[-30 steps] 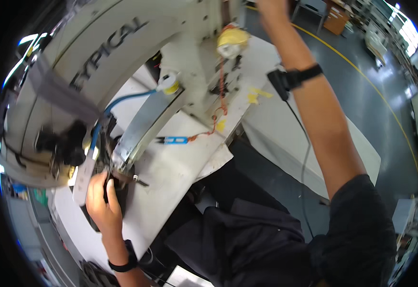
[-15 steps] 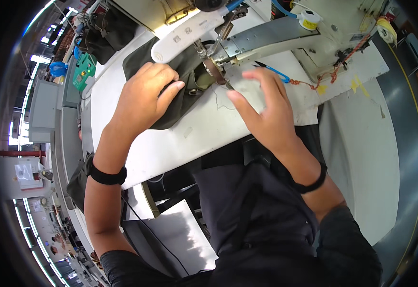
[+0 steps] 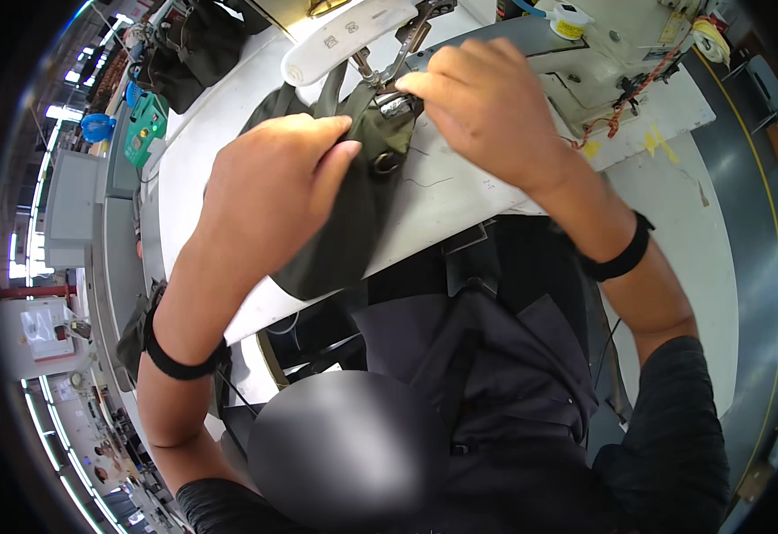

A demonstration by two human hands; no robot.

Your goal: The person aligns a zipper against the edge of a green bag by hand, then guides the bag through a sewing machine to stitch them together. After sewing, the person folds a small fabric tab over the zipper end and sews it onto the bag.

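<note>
A dark green fabric piece [image 3: 340, 240] hangs from the sewing machine's needle area over the front edge of the white table. It has a metal eyelet [image 3: 387, 163] and a strap-like strip. My left hand [image 3: 269, 191] pinches the fabric between thumb and fingers, left of the eyelet. Close by the presser foot [image 3: 371, 76], my right hand [image 3: 487, 111] is closed, fingers curled and index tip at the fabric's upper edge. What it grips, if anything, is hidden. Over the fabric's top end reaches the sewing machine's white head cover [image 3: 344, 40].
The white table [image 3: 442, 182] bears loose threads. The machine's base [image 3: 603, 84] stands at the right, with a white spool-like container [image 3: 570, 21] and an orange cord [image 3: 616, 120]. Dark cloth [image 3: 198, 58] lies at the far left, near a green box [image 3: 146, 129].
The fabric has turned and slid nearer, now hanging over the table edge. My right hand has moved up to the presser foot and closed; it hides the blue-handled snips' place.
</note>
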